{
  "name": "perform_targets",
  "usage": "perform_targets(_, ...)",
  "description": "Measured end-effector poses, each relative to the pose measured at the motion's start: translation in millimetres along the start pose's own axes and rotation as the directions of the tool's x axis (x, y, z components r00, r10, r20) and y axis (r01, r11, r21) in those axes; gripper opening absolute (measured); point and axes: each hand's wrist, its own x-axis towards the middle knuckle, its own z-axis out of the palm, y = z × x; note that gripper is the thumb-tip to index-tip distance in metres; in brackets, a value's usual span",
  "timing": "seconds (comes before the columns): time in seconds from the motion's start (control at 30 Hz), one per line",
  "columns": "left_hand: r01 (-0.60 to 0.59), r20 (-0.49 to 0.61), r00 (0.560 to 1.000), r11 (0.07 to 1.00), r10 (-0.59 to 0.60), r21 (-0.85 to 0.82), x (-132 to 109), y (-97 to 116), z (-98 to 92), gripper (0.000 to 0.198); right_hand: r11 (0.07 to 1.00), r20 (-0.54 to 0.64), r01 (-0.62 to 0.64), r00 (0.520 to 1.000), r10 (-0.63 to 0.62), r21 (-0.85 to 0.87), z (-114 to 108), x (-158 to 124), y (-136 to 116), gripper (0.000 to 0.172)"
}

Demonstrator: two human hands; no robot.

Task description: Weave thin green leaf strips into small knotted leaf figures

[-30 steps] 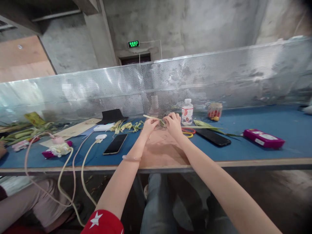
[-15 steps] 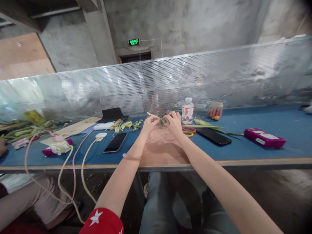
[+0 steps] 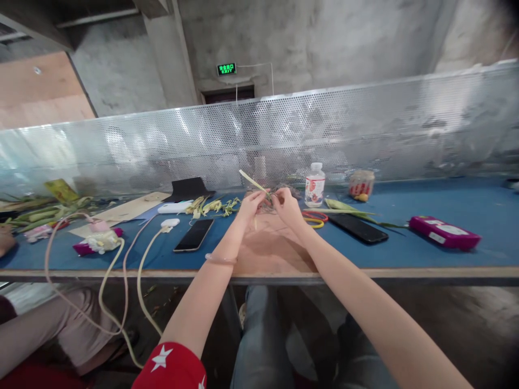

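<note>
My left hand [image 3: 250, 205] pinches a thin pale green leaf strip [image 3: 251, 180] that sticks up and to the left. My right hand [image 3: 285, 205] is closed close beside it, fingers pinched on the same strip and a small tangled bundle of fibres [image 3: 274, 192]. Both hands hover over a brown board [image 3: 267, 249] lying on the blue table [image 3: 425, 256]. A bracelet circles my left wrist.
Two black phones [image 3: 193, 235] [image 3: 358, 228], a white bottle [image 3: 314, 186], a jar [image 3: 360, 185], red and yellow rings [image 3: 314, 219], a magenta box [image 3: 445, 232] and leaf cuttings [image 3: 212, 206] lie on the table. Cables [image 3: 121, 254] hang off the left edge. A perforated metal screen [image 3: 365, 129] stands behind. Another person's leg [image 3: 40, 335] is at lower left.
The strip's free end has swung upward. My hands drew a little closer together, and the view shifted slightly.
</note>
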Motion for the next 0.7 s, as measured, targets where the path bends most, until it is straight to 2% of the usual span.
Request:
perform_targets(0.1,0.007,0.040,0.999,0.999,-0.005,-0.040,0,-1,-0.7,0.039,0.996,0.028,-0.039,0.999,0.037,0.078,1,-1,-2,0.021)
perform_targets(0.27,0.003,0.022,1.000,0.996,-0.001,-0.091,0,-2,-0.1,0.032,0.993,0.092,0.002,0.996,-0.013,0.119,-3,1,-8,0.018)
perform_targets(0.47,-0.031,-0.014,0.999,0.989,0.029,-0.148,-3,2,3.4,0.023,0.998,0.127,0.066,0.990,-0.066,-0.001,-3,-1,-14,0.021)
perform_targets(0.7,-0.031,-0.040,0.999,0.986,0.025,-0.165,-7,6,6.3,0.022,0.985,0.170,0.052,0.985,-0.024,-0.165,0,-3,-17,0.023)
